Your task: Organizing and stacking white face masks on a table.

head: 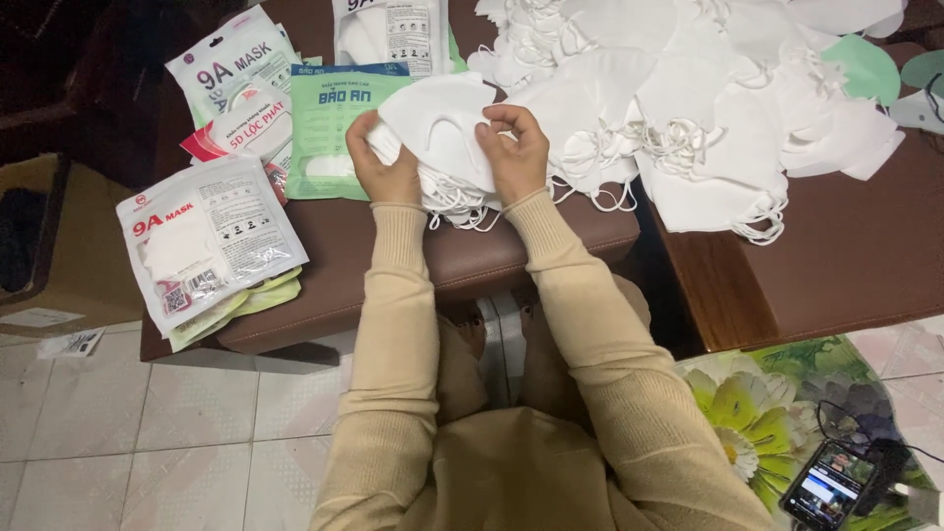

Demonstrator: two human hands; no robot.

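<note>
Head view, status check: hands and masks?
Left hand and right hand both grip a stack of white masks. Loose mask pile right, sealed packets left. Nothing blocking.

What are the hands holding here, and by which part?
Both hands hold a small stack of white face masks. The left hand grips its left edge; the right hand pinches the right edge with its fingers.

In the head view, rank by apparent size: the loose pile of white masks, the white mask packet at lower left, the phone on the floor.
1. pile of white masks
2. white mask packet
3. phone, though it lies lower than the others, so true size is unsure.
</note>
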